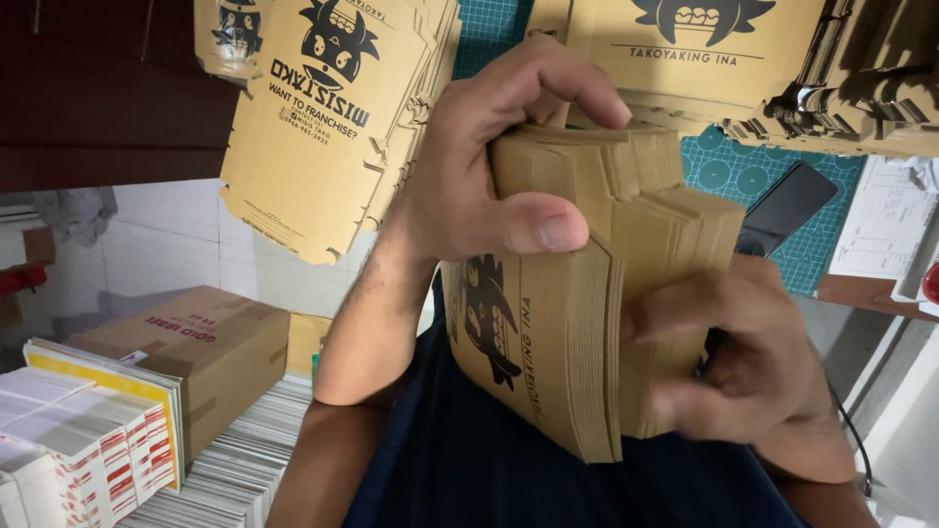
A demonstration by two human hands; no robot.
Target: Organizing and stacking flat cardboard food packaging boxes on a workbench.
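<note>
You are looking down at your own two hands, which grip a thick stack of flat brown cardboard box blanks [577, 323] held on edge above your lap. Your left hand [489, 186] comes over the top of the stack, the thumb pressed flat on the printed front sheet and the fingers [562, 83] curled over the upper edge, so this hand is clenched on the stack. Your right hand [753, 376] wraps the stack's lower right side, its fingers closed around the edges of the sheets, though motion blur softens them. The front sheet carries a black cartoon figure and lettering.

Beyond your hands, a green cutting mat with a grid [782, 166] lies on the counter. On it sits a dark slab-shaped phone [787, 205], just right of the held stack. More printed brown cardboard blanks lie in a fanned pile at upper left [323, 117], and another pile [685, 49] runs along the top edge. A white printed paper form [885, 220] lies at the far right.

To your left, lower down, a closed brown cardboard carton with red print [210, 342] rests on rows of stacked white sheets [235, 469]. Beside it stand bundles of white cards with red markings [78, 440]. Dark blue cloth [469, 460] covers your lap beneath the stack.
</note>
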